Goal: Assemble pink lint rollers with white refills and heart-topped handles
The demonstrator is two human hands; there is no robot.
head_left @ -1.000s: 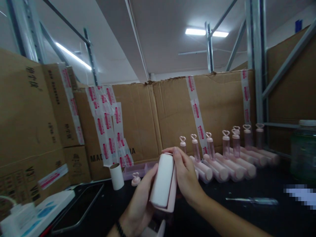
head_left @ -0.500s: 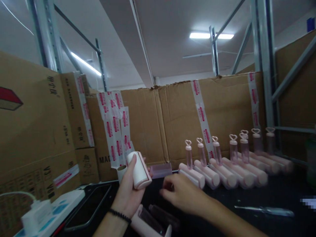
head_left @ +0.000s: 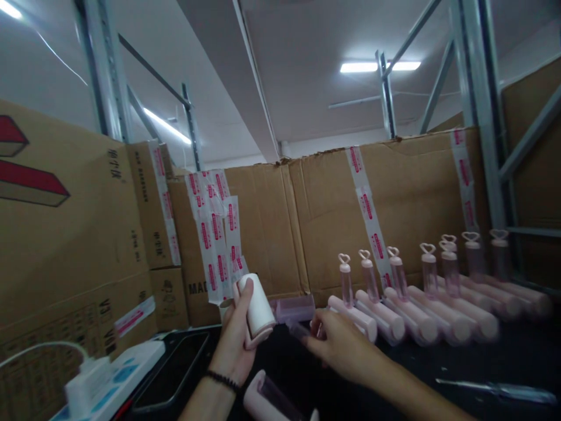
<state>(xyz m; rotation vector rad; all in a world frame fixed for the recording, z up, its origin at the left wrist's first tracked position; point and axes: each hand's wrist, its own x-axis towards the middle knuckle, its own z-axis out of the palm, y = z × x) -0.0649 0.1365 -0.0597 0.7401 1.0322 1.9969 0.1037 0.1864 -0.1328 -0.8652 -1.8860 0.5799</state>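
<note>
My left hand (head_left: 240,345), with a black bead bracelet at the wrist, is wrapped round a lint roller (head_left: 258,304), a white roll in a pink holder, held tilted. To its right my right hand (head_left: 339,339) is closed, fingers pinched, on a small clear purplish tube (head_left: 298,330) that points left toward the roller; part of it is hidden by the fingers. Below, between the forearms, lies another pink roller body (head_left: 265,400) with a clear cover, cut off by the frame edge. Behind my hands a translucent purple case (head_left: 295,307) rests by the cardboard.
Several pink roller bodies (head_left: 414,321) with upright clear tubes and heart-shaped rings (head_left: 397,266) stand in a row at right. A screwdriver (head_left: 499,389) lies nearby. At left are a phone (head_left: 173,371) and a power strip (head_left: 118,374) with a plug. Cardboard (head_left: 324,228) walls the back.
My right hand has taken a clear tube, which lay on the dark table beside the lower pink body. The left hand has turned the lint roller slightly. The view has shifted a little left.
</note>
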